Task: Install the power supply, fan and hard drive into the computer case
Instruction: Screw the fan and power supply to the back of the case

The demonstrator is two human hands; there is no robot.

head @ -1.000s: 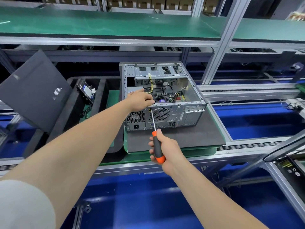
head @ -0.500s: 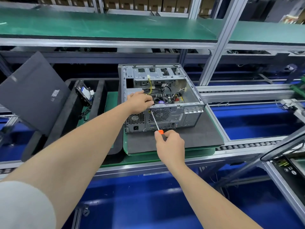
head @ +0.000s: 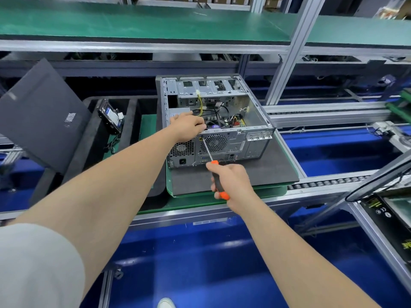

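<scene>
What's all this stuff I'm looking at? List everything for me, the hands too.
computer case: one, silver, open, on the mat
power supply: one, grey, case's rear left corner
fan: one, dark, behind round rear grille
hard drive: one, black, in foam tray, left
foam tray: one, black, left of case
side panel: one, dark grey, tilted up, far left
mat: one, dark grey, under case
screwdriver: one, orange-black handle, tip at case rear
shelf: one, green, overhead
left hand: one, rests on case's rear top edge
right hand: one, grips screwdriver
</scene>
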